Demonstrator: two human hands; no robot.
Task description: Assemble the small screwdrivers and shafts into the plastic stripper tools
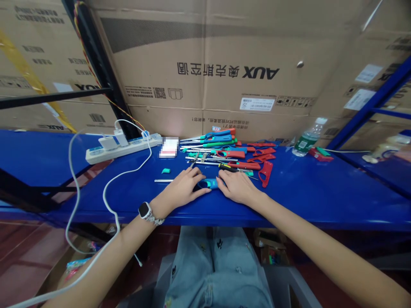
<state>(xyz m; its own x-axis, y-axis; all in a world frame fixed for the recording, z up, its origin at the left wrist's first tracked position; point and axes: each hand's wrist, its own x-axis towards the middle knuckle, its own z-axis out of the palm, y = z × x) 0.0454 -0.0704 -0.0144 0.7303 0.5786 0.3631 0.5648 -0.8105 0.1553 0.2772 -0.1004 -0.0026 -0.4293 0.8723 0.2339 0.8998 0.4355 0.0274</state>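
A blue gas lighter (210, 184) with a long metal tube lies level on the shelf near its front edge. My left hand (181, 188), with a watch on the wrist, is closed over its middle, and the tube pokes out to the left beneath it. At the handle end, my right hand (239, 186) grips the lighter with fingers curled, partly hiding it. Just behind my hands are a screwdriver (227, 168) with a black and yellow handle, a red lighter (247, 165) and pliers (194, 160). A red handle shell (265, 173) lies right of my right hand.
More long lighters (221, 137) and red shells (263, 152) are heaped behind. A green cap piece (166, 170) lies to the left. White cables run from a power strip (96, 155). A water bottle (310, 139) stands right, before a large carton (224, 51).
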